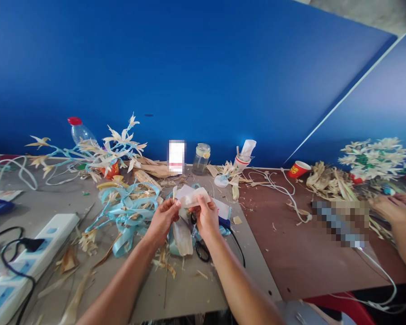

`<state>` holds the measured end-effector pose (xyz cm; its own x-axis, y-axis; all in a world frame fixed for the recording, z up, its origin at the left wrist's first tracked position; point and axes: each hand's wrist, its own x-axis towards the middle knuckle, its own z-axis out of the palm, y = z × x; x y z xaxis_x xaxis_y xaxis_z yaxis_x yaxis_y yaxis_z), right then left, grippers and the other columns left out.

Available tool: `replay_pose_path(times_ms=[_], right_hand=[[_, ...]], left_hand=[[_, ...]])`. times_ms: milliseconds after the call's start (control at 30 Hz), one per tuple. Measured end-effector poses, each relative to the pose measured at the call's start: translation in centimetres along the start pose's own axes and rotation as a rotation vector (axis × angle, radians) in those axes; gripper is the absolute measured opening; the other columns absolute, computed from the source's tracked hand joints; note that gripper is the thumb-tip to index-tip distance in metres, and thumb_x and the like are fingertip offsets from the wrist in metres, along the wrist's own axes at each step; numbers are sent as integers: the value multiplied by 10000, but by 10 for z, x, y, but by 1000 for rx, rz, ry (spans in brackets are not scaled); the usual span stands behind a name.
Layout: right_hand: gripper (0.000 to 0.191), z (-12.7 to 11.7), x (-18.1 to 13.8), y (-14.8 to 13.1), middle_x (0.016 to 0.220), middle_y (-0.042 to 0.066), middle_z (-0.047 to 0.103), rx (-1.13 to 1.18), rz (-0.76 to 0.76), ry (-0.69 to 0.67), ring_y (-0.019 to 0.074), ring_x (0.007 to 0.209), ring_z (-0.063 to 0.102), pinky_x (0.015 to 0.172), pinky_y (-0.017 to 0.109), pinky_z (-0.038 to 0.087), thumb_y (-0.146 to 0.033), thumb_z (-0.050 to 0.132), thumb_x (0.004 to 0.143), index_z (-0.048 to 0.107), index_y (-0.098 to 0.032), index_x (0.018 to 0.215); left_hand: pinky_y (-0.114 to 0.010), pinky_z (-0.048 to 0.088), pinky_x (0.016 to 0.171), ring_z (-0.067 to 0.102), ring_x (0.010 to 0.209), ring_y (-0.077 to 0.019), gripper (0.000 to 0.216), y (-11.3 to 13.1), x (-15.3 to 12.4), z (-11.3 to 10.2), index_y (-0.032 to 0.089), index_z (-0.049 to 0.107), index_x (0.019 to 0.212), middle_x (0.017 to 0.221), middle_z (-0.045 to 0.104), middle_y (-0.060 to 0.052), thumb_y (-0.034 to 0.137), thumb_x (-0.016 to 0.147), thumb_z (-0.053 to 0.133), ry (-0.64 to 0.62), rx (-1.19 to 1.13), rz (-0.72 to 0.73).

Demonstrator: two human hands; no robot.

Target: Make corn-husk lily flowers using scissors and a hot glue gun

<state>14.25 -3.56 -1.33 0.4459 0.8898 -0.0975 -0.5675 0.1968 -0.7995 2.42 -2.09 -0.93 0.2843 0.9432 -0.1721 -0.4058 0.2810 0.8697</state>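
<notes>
Between my two hands stretches a pale corn husk piece (pixel 193 198), held above the middle of the grey table. My right hand (pixel 206 215) pinches its right part between thumb and fingers. At its other end, the fingers of my left hand (pixel 165 214) are closed, with a small pale tip sticking up above them. Another pale husk piece (pixel 183 237) hangs or lies just below; I cannot tell if a hand holds it. Black-handled scissors (pixel 202 251) are partly hidden by my right hand. A tangle of light blue ribbon (pixel 130 210) lies left of my hands.
Husk flowers on blue stems (pixel 118 144), a glass jar (pixel 201 159) and a paper cup (pixel 241 162) line the back. A white power strip (pixel 34 262) occupies the left. At right, a co-worker's hands (pixel 392 210) are near husks (pixel 325 180) and a red cup (pixel 298 169).
</notes>
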Motion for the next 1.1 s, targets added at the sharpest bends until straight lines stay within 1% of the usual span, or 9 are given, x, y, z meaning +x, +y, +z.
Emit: replay_pose_path(times_ms=[267, 367, 500, 600, 700, 833, 933, 1000, 1100], right_hand=[[265, -2, 3, -2, 625, -18, 662, 149, 199, -72, 74, 417, 510, 412, 194, 413, -335, 759, 602, 613, -163, 740], [243, -3, 4, -6, 609, -42, 635, 212, 271, -117, 51, 403, 446, 422, 191, 399, -326, 744, 624, 585, -174, 727], [295, -6, 6, -11, 522, -79, 547, 257, 358, -148, 20, 359, 328, 432, 187, 372, -366, 749, 620, 535, -172, 680], [317, -9, 8, -12, 440, -92, 481, 235, 324, -190, 26, 349, 307, 438, 190, 351, -380, 749, 627, 508, -175, 636], [357, -10, 9, -12, 380, -93, 428, 166, 259, -225, 41, 340, 312, 444, 208, 341, -408, 739, 632, 469, -182, 572], [369, -12, 10, -12, 372, -88, 437, 95, 186, -225, 44, 328, 309, 448, 219, 334, -428, 733, 626, 466, -184, 552], [354, -12, 11, -11, 367, -87, 433, 59, 141, -216, 47, 326, 309, 438, 217, 323, -436, 726, 629, 486, -184, 562], [336, -12, 12, -9, 365, -89, 426, 46, 116, -214, 47, 328, 317, 434, 212, 323, -433, 719, 639, 505, -182, 574], [321, -11, 11, -6, 377, -87, 438, 44, 109, -212, 45, 328, 325, 421, 205, 324, -427, 712, 654, 521, -179, 586]], left_hand=[[-176, 275, 472, 256, 420, -29, 344, 4, -1, -3, 165, 452, 616, 462, 297, 97, 344, 644, 744, -79, -170, -7], [-175, 296, 480, 268, 420, -28, 347, 4, -2, -4, 166, 450, 623, 466, 303, 97, 337, 633, 752, -72, -190, -25], [-178, 294, 481, 266, 421, -29, 334, 2, -1, -5, 164, 458, 631, 465, 303, 97, 337, 648, 744, -90, -209, -30], [-180, 282, 476, 267, 427, -30, 321, 1, 0, -6, 161, 462, 632, 476, 319, 92, 328, 664, 734, -104, -197, -39], [-179, 285, 475, 286, 431, -32, 327, 1, 1, -6, 159, 467, 622, 481, 332, 88, 337, 654, 739, -65, -156, -21], [-177, 298, 468, 285, 415, -30, 329, 0, 3, -8, 158, 485, 617, 460, 310, 93, 356, 638, 747, -44, -162, -42], [-178, 301, 456, 289, 398, -31, 306, -2, 4, -9, 153, 558, 669, 439, 293, 99, 393, 632, 745, -34, -179, -56], [-177, 305, 454, 316, 401, -36, 319, -4, 4, -9, 148, 600, 708, 433, 305, 96, 415, 618, 748, -21, -163, -43], [-175, 305, 452, 334, 407, -33, 333, -4, 4, -8, 144, 587, 662, 448, 364, 83, 404, 576, 777, 10, -131, -23]])
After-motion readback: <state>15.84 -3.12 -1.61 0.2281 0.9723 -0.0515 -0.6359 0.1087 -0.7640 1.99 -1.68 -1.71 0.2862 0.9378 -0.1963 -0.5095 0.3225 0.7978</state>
